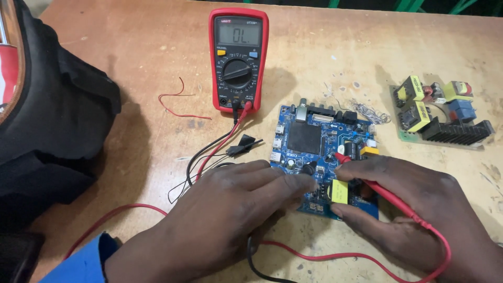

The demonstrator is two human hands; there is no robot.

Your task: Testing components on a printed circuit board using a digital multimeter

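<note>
Both hands are probing the blue circuit board [314, 152] on the wooden table [146, 63]: the right hand [419, 209] is pinching the red probe [367, 175], the left hand [236, 215] is pressing a black one, barely visible. Probing step underway, seemingly; next calls for steady tips while reading the red multimeter [238, 60].

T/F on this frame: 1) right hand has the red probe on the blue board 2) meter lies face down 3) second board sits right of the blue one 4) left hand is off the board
1) Right hand holds the red probe on the blue board: true.
2) False: the meter lies face up, its screen lit.
3) A second board lies to the right: true.
4) False: the left hand rests its fingertips on the blue board.
</note>
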